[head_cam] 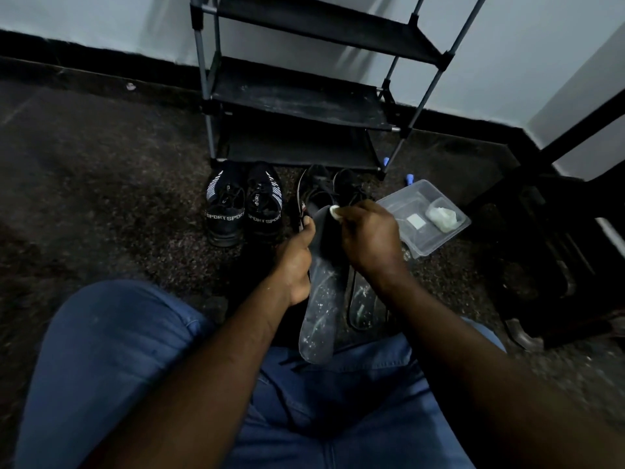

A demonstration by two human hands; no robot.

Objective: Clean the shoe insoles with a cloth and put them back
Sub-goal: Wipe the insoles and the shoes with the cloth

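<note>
Insole point(319, 299) gripped by left fingers point(309, 229), right fingers point(353, 216) pinching cloth point(334, 211), over speckled floor point(118, 198).

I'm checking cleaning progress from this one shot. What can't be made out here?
All in the head view:
Cloth: mostly hidden inside the right hand; only a white corner shows.
Insole: far end partly covered by the left hand and right hand.
Black shoes: insides too dark, partly behind the hands.
White wad in the tub: too blurred to identify.
</note>
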